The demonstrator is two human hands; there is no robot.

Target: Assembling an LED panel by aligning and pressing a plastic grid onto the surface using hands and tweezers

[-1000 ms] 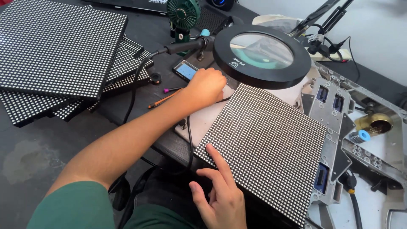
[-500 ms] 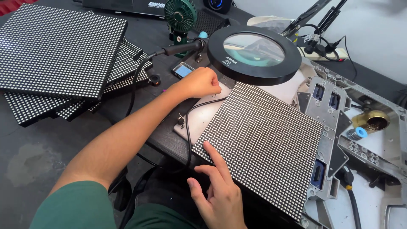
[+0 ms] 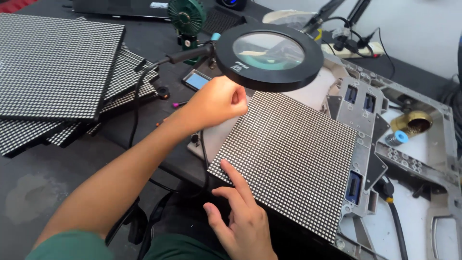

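A square LED matrix panel (image 3: pixel 293 159), black with a grid of white dots, lies tilted on a metal frame (image 3: pixel 385 144). My left hand (image 3: pixel 219 103) reaches in from the lower left and sits at the panel's far left corner, fingers curled into a fist; I see nothing in it. My right hand (image 3: pixel 240 221) is at the bottom centre, with its forefinger stretched out and pressing on the panel's near left edge, the other fingers loosely apart. A round black magnifier lamp (image 3: pixel 268 55) hangs just above the left hand and the panel's far edge.
A stack of similar LED panels (image 3: pixel 57 67) fills the left of the dark table. A small green fan (image 3: pixel 186 17) and a small blue-screened device (image 3: pixel 197 79) stand behind the left hand. A brass-coloured holder (image 3: pixel 414 123), a solder spool (image 3: pixel 397 138) and cables lie to the right.
The view has shifted a little. My left hand stays at the panel's far corner with fingers curled tighter. My right forefinger keeps its place on the near edge.
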